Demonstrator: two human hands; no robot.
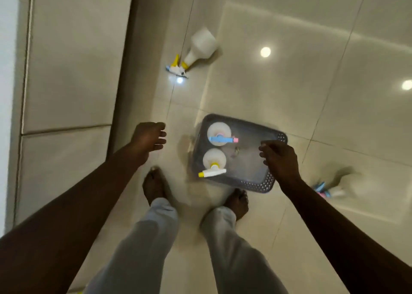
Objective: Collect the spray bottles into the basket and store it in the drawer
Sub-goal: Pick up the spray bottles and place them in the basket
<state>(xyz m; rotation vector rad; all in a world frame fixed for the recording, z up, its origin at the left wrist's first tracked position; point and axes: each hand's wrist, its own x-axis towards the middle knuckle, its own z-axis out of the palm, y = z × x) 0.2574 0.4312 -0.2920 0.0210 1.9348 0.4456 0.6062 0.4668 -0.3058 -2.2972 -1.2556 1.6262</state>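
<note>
on the glossy pale tile floor (289,82), beside cream cabinet panels (71,59), a grey perforated plastic basket (265,183) holds two upright white spray bottles (214,158). another bottle (201,48) lies beyond it, a blurred one (330,190) to its right. left hand (148,138) and right hand (278,157) hover loosely spread, empty.

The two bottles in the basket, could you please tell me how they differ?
The far bottle has a blue sprayer with a pink tip pointing right; the near bottle has a white sprayer with a yellow tip pointing left. Both stand upright in the basket's left half, white-bodied.
</note>
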